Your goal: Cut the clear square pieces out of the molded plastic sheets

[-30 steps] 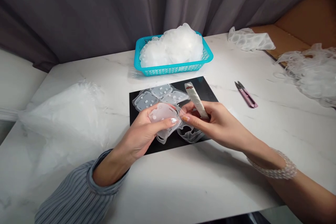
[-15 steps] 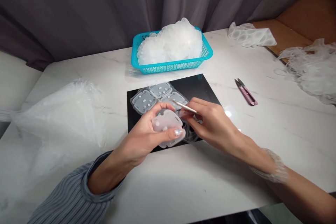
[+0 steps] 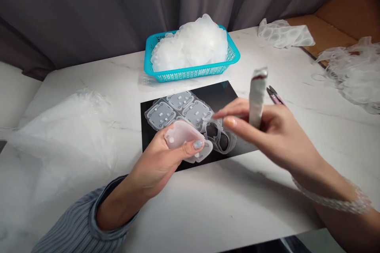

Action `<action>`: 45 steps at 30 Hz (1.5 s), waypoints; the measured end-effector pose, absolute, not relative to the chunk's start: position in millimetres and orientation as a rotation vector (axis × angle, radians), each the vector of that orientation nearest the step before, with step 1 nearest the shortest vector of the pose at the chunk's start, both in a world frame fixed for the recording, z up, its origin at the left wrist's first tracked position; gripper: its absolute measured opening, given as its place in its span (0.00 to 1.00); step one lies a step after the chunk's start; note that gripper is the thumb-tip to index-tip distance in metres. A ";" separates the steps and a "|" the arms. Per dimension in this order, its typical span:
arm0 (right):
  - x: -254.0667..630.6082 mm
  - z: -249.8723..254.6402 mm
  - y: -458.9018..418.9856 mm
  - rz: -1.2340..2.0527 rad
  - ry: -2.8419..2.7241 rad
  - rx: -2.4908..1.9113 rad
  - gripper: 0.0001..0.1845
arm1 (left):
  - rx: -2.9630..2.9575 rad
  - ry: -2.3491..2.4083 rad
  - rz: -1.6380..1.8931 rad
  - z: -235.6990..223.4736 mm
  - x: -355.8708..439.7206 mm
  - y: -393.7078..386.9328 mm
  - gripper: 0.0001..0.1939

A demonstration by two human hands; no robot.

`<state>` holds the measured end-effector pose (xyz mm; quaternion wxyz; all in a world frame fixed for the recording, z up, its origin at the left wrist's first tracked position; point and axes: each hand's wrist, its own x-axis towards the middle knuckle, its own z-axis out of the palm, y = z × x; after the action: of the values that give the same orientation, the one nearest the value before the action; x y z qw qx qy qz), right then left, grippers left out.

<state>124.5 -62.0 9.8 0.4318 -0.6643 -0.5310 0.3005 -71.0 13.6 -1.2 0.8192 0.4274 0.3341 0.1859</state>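
My left hand (image 3: 162, 162) grips a bent, translucent silicone piece (image 3: 184, 136) with white dots, with the thumb across its front. My right hand (image 3: 267, 134) is raised to the right of that piece and holds an upright tool with a white wrapped handle (image 3: 257, 95), its top end marked with dark red. The tool's lower end is hidden in my fingers. Several similar translucent pieces (image 3: 175, 110) lie flat on a black sheet (image 3: 221, 93) beneath and ahead of my hands.
A teal plastic basket (image 3: 191, 73) heaped with translucent pieces stands behind the black sheet on a white marble table (image 3: 297, 193). Pink-handled thread snips (image 3: 275, 96) lie partly behind my right hand. A plastic bag (image 3: 65, 146) lies left, more translucent material (image 3: 353, 75) right.
My right hand has moved up and right, away from the left hand, and the tool now stands upright. The left hand still holds the silicone piece, and the view has shifted slightly.
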 end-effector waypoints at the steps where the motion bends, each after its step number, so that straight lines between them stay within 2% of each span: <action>1: 117.1 12.5 -65.0 0.856 -1.320 -1.581 0.11 | 0.846 0.698 0.404 -0.4 -70.1 11.8 0.06; 4: 101.5 16.1 -70.5 1.030 -1.274 -1.426 0.06 | 0.669 0.650 0.400 1.4 -68.8 6.8 0.06; 10: 98.5 15.4 -72.3 1.034 -1.117 -1.373 0.04 | 0.505 0.625 0.440 1.6 -67.5 -1.4 0.05; 14: 99.4 13.9 -74.0 1.039 -1.084 -1.373 0.04 | 0.459 0.639 0.464 0.9 -65.8 -4.5 0.03; 21: 99.3 13.2 -73.6 1.029 -1.066 -1.381 0.04 | 0.461 0.665 0.469 1.0 -64.3 -5.7 0.07; 25: 98.7 14.3 -73.4 1.028 -1.058 -1.379 0.06 | 0.494 0.646 0.477 0.8 -64.7 -6.5 0.05; 34: 98.7 14.0 -76.6 0.999 -1.084 -1.383 0.05 | 0.864 0.660 0.507 1.3 -69.1 -2.0 0.03; 38: 99.2 15.7 -77.1 0.967 -1.108 -1.404 0.06 | 1.157 0.674 0.496 7.2 -78.3 11.7 0.13; 43: 96.2 17.7 -79.0 0.974 -1.145 -1.388 0.04 | 1.505 0.820 0.564 18.3 -84.9 15.8 0.02; 45: 95.7 17.5 -79.6 0.973 -1.146 -1.369 0.02 | 1.525 0.838 0.559 22.3 -84.5 13.5 0.02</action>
<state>95.7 -79.6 17.5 0.5264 -0.5724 -0.4794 0.4067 -84.5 13.5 22.3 0.6109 0.6606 0.3630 0.2421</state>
